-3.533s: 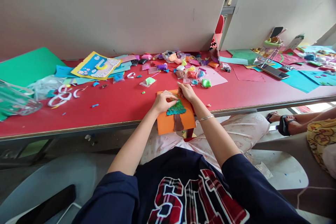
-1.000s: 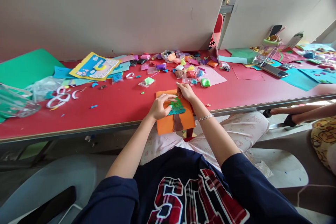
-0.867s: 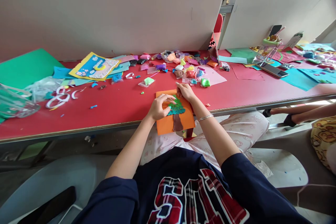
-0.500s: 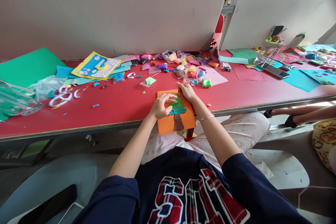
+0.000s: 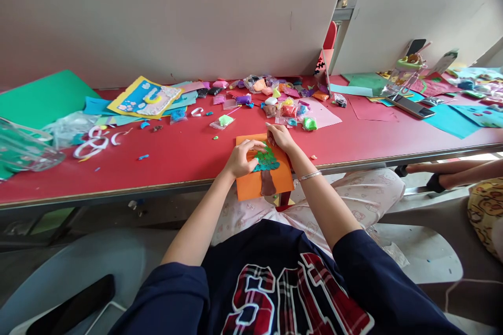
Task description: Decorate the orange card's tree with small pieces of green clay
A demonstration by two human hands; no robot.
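Observation:
An orange card (image 5: 247, 187) lies at the front edge of the red table, its near end jutting over the edge. On it is a clay tree with a brown trunk (image 5: 268, 183) and a crown (image 5: 267, 162) of small overlapping green and teal pieces. My left hand (image 5: 244, 158) rests on the card's left side, thumb and fingers apart around the crown's left edge. At the top of the crown, my right hand (image 5: 280, 137) has its fingers curled together. A pale tip shows above them, but what they hold is mostly hidden.
Bagged coloured clay (image 5: 288, 110) is heaped behind the card, with an opened green clay packet (image 5: 225, 121) to its left. White loops (image 5: 92, 147) and a clear cup (image 5: 31, 146) are at the left. A phone (image 5: 411, 106) lies at the right, near another person's legs (image 5: 459, 171).
Almost nothing differs. Both hands keep their places on the card, and the view has shifted very slightly.

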